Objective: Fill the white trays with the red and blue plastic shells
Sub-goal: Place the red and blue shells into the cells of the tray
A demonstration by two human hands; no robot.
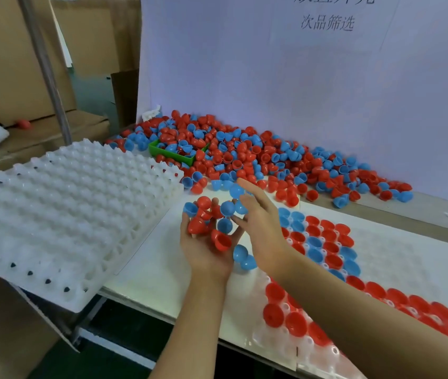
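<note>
1. My left hand was cupped palm up above the white desk, its fingers curled round a heap of red and blue shells.
2. My right hand hovered just right of that heap, its fingers straight and spread apart, the tips touching the blue shells at the heap's right edge; I could not tell whether it pinched any of them.
3. The partly filled tray lay on the desk right of and below the heap, under my right forearm, with red and blue shells seated open side up in its cups, and many of its cups bare.
4. Two blue shells lay just below the heap, between my two wrists, at the left edge of that tray.
5. The loose pile of shells was spread over the desk beyond the heap, along the foot of the white backboard.
6. A green bin holding a few shells sat in the pile, beyond and left of the heap.
7. A stack of empty white trays rested left of the heap, tilted and overhanging the desk's left edge.
8. Cardboard boxes stood far left, beyond the stack.
</note>
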